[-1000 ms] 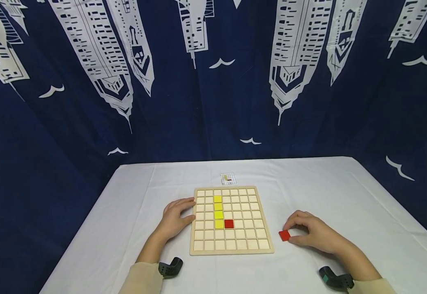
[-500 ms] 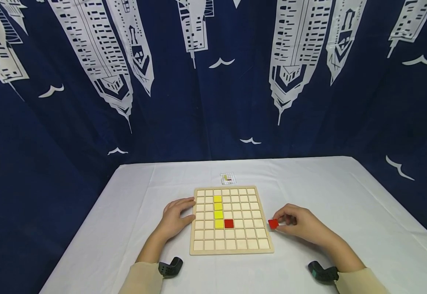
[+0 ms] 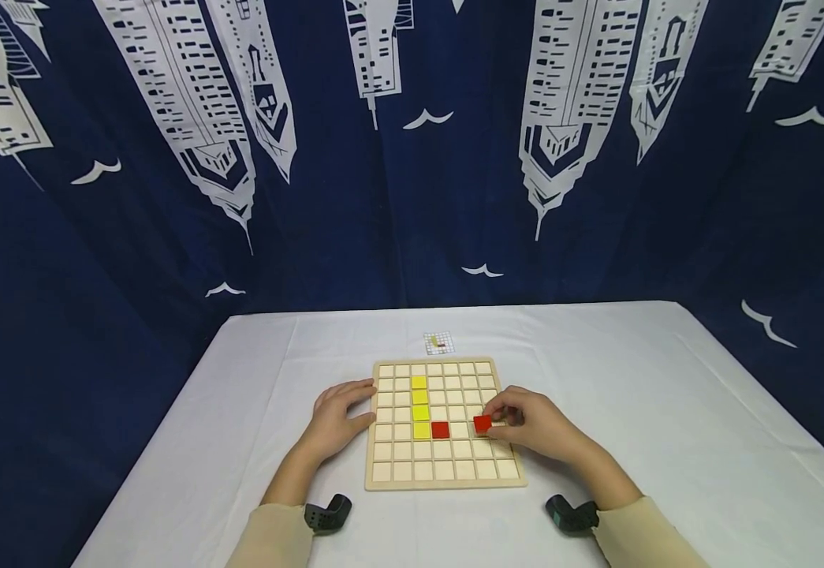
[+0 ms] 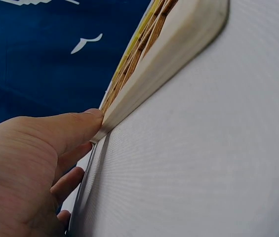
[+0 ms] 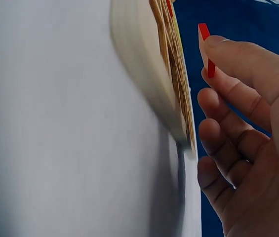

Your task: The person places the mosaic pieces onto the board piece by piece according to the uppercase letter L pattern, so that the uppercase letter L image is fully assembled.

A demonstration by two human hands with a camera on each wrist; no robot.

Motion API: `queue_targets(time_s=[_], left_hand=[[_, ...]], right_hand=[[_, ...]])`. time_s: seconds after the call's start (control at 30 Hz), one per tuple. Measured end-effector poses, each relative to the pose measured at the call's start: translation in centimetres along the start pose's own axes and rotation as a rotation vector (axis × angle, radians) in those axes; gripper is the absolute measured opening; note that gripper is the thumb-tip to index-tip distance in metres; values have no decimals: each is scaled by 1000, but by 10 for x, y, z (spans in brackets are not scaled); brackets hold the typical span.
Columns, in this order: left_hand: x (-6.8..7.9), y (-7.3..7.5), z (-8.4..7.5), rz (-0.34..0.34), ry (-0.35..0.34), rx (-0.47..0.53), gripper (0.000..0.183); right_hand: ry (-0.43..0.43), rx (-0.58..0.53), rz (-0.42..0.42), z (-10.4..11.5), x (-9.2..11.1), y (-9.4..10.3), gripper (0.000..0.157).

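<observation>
A square wooden grid board [image 3: 445, 472] lies flat on the table. Yellow tiles [image 3: 419, 397] form a column in it, and one red tile [image 3: 440, 430] lies beside the lowest of them. My right hand [image 3: 541, 424] is over the board's right side. Its thumb and index finger pinch a second red tile [image 3: 482, 424], which in the right wrist view is a thin red piece [image 5: 211, 68] with a pale face, held above the board. At the board's left edge my left hand [image 3: 341, 420] rests with extended fingers; its thumb [image 4: 92, 118] touches the rim in the left wrist view.
Behind the board lies a small card [image 3: 439, 343] printed with a grid and coloured squares. A white cloth [image 3: 277, 371] covers the table. A dark blue curtain [image 3: 397, 237] with white buildings and birds hangs at the back.
From the table right of the board, my right hand has carried the red tile leftward to above the board. My left hand has stayed at the left edge.
</observation>
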State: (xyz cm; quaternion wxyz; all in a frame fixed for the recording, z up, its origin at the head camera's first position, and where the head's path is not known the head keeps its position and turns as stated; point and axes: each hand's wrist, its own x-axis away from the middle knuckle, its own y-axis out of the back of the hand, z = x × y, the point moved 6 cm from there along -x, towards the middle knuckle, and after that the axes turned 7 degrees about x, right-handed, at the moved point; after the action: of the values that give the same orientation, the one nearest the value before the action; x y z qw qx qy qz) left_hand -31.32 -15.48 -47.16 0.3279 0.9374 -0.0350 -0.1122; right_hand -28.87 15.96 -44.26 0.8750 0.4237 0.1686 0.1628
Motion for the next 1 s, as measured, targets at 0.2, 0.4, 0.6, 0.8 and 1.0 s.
queue_targets(time_s=[0.2,0.4,0.6,0.8,1.0], left_hand=[[1,1,0,2,6,2,43],[2,1,1,-1,2,1,43],[2,1,2,1,6,-1,43],[2,2,3,1,-1,-8,43],[2,2,3,-3,8,5,43]], right_hand=[[-11,2,6,10,-9,-12,22],[-1,33,-10,14,-15,-22,22],[-41,64,-23,16,-17,-29,21],[-52,97,-46,19,-18,-31,22],[-60,117,-42,19,-17,-32,23]])
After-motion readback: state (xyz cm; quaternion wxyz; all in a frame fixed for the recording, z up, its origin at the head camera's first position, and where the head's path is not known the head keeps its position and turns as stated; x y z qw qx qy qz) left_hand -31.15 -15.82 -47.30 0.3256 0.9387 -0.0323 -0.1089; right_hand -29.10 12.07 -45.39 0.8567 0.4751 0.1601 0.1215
